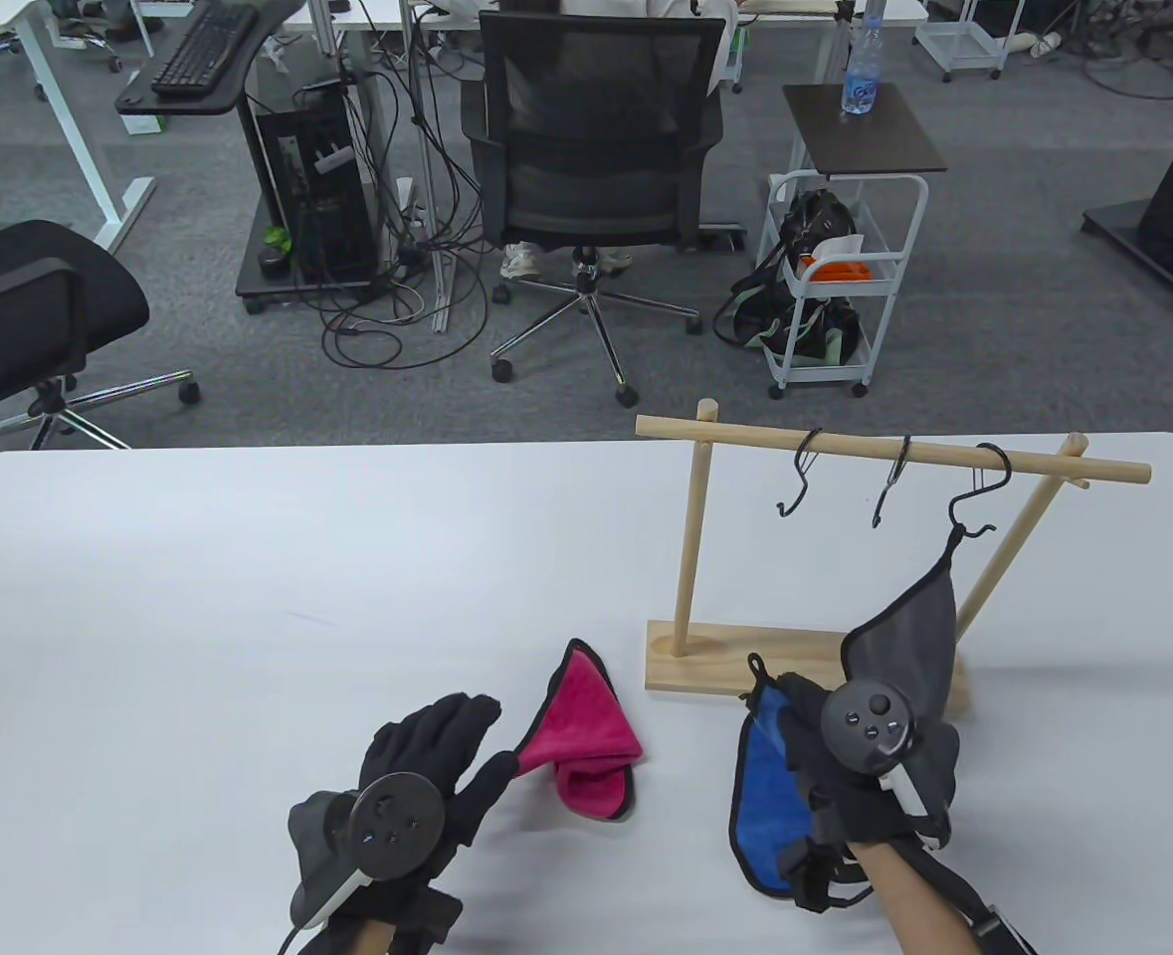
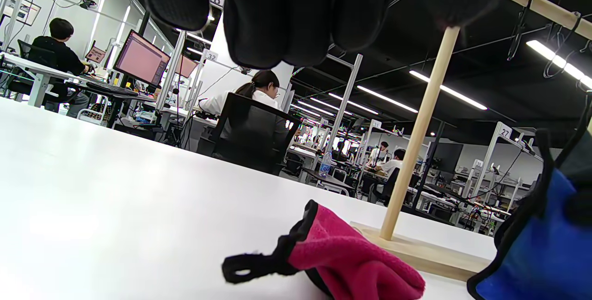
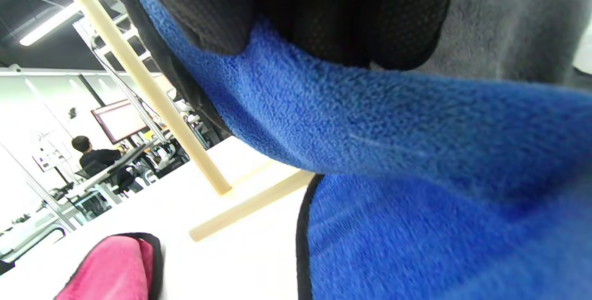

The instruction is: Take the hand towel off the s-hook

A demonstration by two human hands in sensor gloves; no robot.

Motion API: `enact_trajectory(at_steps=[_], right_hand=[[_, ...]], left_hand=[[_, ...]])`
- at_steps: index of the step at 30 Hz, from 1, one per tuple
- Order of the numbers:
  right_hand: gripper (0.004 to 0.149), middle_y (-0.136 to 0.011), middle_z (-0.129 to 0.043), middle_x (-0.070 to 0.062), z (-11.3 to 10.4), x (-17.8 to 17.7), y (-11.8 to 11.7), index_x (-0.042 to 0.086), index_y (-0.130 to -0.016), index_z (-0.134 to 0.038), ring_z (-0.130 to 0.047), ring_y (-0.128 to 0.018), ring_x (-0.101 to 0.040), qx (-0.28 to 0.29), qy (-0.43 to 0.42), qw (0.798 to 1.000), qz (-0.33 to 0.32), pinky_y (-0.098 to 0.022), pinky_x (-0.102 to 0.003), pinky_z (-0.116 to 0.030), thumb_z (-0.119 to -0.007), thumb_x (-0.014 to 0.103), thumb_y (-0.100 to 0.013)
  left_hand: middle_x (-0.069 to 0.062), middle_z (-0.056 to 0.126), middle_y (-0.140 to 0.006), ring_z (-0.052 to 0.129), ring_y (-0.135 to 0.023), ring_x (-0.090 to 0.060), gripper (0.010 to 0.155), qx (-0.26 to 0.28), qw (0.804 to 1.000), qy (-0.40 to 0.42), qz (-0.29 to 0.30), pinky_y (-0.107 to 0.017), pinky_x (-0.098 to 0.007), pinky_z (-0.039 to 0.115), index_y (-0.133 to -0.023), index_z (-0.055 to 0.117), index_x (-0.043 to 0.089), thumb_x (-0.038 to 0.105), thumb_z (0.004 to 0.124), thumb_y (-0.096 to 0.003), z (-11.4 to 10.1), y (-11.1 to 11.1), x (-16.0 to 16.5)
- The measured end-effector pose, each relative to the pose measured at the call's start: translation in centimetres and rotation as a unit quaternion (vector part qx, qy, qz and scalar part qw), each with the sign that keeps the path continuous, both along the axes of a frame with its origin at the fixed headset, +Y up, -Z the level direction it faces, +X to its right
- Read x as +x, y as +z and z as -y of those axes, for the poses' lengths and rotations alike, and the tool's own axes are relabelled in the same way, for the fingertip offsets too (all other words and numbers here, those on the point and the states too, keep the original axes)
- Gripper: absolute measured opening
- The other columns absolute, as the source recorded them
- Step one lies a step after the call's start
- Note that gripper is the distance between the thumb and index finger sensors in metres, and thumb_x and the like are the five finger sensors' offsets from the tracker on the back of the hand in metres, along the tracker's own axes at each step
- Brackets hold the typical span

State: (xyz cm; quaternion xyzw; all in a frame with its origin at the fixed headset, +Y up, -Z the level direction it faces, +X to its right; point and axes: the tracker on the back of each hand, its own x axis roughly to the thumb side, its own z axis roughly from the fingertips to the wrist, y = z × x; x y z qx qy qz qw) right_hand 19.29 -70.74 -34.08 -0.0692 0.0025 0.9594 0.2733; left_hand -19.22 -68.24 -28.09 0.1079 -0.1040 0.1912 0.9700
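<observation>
A wooden rack (image 1: 884, 456) stands on the table's right side with three black S-hooks on its bar. The left hook (image 1: 798, 477) and the middle hook (image 1: 891, 481) are bare. A grey towel (image 1: 909, 637) hangs by its loop from the right hook (image 1: 979, 497). My right hand (image 1: 870, 766) grips a blue towel (image 1: 767, 796) in front of the rack base; its fingers (image 3: 333, 9) pinch the blue cloth (image 3: 416, 152). A pink towel (image 1: 586, 741) lies crumpled on the table. My left hand (image 1: 417, 786) hovers open just left of it, fingers spread. The pink towel's black loop shows in the left wrist view (image 2: 249, 265).
The white table (image 1: 248, 597) spreads wide to the left. The rack's wooden base (image 1: 705, 662) lies just behind both towels. Office chairs, a rolling cart (image 1: 840, 279) and desks stand on the floor beyond the table's far edge.
</observation>
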Motion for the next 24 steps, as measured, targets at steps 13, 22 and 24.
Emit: enact_trajectory(at_steps=[13, 22, 24], right_hand=[[0.041, -0.094, -0.084, -0.017, 3.6, -0.7, -1.6, 0.020, -0.105, -0.069, -0.092, -0.071, -0.033, -0.079, 0.002, 0.997, 0.005, -0.060, -0.048, -0.074, -0.074, 0.027, -0.066], [0.043, -0.092, -0.084, -0.016, 5.6, -0.8, -2.6, 0.020, -0.106, -0.069, -0.092, -0.069, -0.031, -0.127, -0.003, 0.991, 0.027, -0.059, -0.046, -0.075, -0.075, 0.030, -0.065], [0.043, -0.091, -0.085, -0.016, 5.5, -0.7, -3.0, 0.019, -0.105, -0.069, -0.093, -0.068, -0.030, -0.138, -0.001, 0.990, 0.027, -0.059, -0.046, -0.075, -0.076, 0.031, -0.065]], left_hand=[[-0.008, 0.074, -0.114, 0.078, -0.103, -0.037, 0.061, 0.000, 1.000, 0.000, 0.000, -0.078, -0.063, 0.059, -0.110, 0.065, 0.029, 0.061, 0.064, -0.0581, 0.0, 0.0, 0.0], [-0.008, 0.074, -0.114, 0.078, -0.103, -0.037, 0.061, -0.011, 1.000, -0.012, 0.000, -0.078, -0.063, 0.059, -0.110, 0.065, 0.029, 0.061, 0.064, -0.0581, 0.0, -0.1, 0.2], [-0.008, 0.074, -0.114, 0.078, -0.103, -0.037, 0.061, -0.012, 1.000, -0.012, 0.000, -0.078, -0.063, 0.059, -0.110, 0.065, 0.030, 0.061, 0.064, -0.0580, 0.0, -0.1, 0.3]])
